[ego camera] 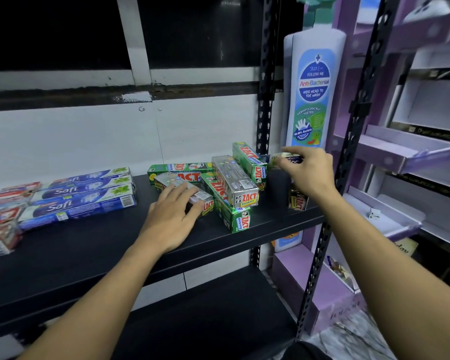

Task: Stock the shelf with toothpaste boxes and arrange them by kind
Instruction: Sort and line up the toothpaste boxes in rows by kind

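Head view takes in, at the far left of the black shelf (89, 250), a stack of red boxes (0, 216) and just beside it a tidy block of blue boxes (83, 193), all lying flat and already grouped by kind. Further right the left hand (172, 216) lies on a silver box (182, 188) with its fingers nearly straight, pressing rather than gripping. Touching that box is the unsorted heap: several green boxes (229, 211) crossing one another, a second silver box (234, 178) lying askew on top of them, and a tilted green box (250, 159) propped at the back. Right again, the right hand (309, 172) pinches a small box (286, 159) between thumb and fingertips, held in the air above the shelf near the rear post (264, 120). Below that wrist an upright box (298, 200) stands on end near the shelf's front right corner. The two hands are well apart. The heap looks like the weak spot: sliding the pressed box sideways would likely drag whatever leans on it, so the top box could skid off and the front green one drop over the edge. Lowering the right forearm carelessly could knock over the upright box, which has little footing and sits close to the lip. Silver and green cartons share one brand name, so a hurried sort could mix the two kinds
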`<state>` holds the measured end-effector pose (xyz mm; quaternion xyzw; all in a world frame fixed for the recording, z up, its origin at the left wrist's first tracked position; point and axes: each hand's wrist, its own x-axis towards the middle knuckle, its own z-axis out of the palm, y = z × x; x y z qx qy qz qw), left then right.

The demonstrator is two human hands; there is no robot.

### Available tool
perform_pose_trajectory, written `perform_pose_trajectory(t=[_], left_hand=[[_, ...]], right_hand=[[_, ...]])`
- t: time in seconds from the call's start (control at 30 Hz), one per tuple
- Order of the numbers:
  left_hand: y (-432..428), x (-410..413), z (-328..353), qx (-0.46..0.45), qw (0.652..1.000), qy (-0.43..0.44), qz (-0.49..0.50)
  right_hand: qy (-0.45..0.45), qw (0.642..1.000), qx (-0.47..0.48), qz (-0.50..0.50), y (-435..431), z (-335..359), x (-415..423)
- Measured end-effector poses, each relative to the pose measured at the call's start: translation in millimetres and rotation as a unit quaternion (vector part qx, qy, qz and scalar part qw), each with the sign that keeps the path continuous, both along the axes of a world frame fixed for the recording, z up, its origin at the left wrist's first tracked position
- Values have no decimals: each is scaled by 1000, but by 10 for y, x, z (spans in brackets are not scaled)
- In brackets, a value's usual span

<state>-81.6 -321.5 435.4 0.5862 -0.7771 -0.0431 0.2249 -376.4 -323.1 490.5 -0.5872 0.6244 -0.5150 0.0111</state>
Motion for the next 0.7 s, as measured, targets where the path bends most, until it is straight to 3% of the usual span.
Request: perform_pose_trajectory(t=[0.17, 0.33, 0.5, 0.7], left_hand=[[12, -1, 15, -6, 1000, 3, 2], [36, 16, 17, -67, 997, 27, -2], [206, 53, 66, -179, 977, 107, -34], [522, 361, 178, -211, 944, 252, 5]], right_hand=[[-21, 997, -68, -14, 147, 83, -20], [-56, 988, -145, 2, 310, 239, 32], [-72, 975, -185, 102, 612, 450, 308], [-104, 947, -150, 265, 893, 469, 771]])
